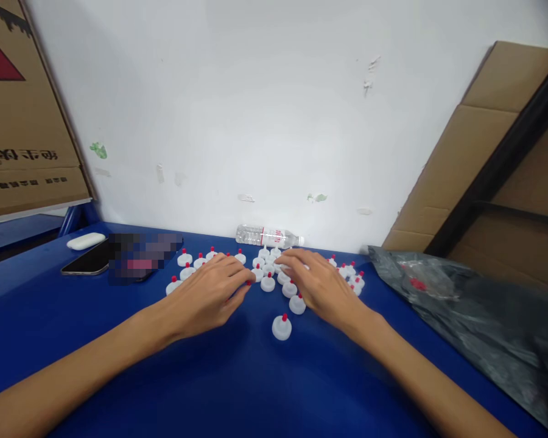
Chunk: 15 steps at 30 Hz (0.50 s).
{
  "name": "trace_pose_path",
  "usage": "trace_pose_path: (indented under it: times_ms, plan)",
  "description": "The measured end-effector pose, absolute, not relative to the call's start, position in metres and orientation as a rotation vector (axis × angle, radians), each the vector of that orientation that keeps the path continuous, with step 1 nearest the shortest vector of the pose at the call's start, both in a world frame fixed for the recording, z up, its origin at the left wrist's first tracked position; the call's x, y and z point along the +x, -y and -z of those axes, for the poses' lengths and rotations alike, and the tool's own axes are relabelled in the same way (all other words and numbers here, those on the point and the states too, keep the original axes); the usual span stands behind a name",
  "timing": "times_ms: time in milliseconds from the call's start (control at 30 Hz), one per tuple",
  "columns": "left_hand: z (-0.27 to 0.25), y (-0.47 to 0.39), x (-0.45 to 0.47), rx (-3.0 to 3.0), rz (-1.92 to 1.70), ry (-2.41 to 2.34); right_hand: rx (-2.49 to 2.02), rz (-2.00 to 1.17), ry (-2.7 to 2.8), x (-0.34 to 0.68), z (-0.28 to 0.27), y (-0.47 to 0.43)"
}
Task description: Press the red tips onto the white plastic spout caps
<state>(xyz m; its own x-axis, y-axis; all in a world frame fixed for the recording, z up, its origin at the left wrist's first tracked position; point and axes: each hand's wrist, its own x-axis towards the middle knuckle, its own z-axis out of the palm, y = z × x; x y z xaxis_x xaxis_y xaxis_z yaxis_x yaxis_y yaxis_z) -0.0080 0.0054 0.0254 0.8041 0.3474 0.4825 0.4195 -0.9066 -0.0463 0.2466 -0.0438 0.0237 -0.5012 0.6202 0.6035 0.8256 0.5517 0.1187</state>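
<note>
Blue table (237,383), hands flat over caps (282,327)

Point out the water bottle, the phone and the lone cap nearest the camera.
water bottle (268,235), head view, middle of its clear body
phone (87,261), head view, dark screen
lone cap (282,328), head view, white base

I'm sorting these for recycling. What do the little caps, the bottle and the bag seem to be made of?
Caps: probably moulded plastic, matt white with red tips. Bottle: clear, glossy plastic, see-through, lying on its side. Bag: thin dark plastic film, crinkled and shiny.
</note>
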Motion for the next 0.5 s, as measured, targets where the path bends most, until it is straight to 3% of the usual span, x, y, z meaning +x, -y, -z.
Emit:
trace_pose_path:
  times_ms: [500]
  plan:
    - [-0.014, -0.012, -0.007, -2.801, 0.917, 0.459, -0.877, 0.458, 2.374, 0.233, -0.016, 0.05]
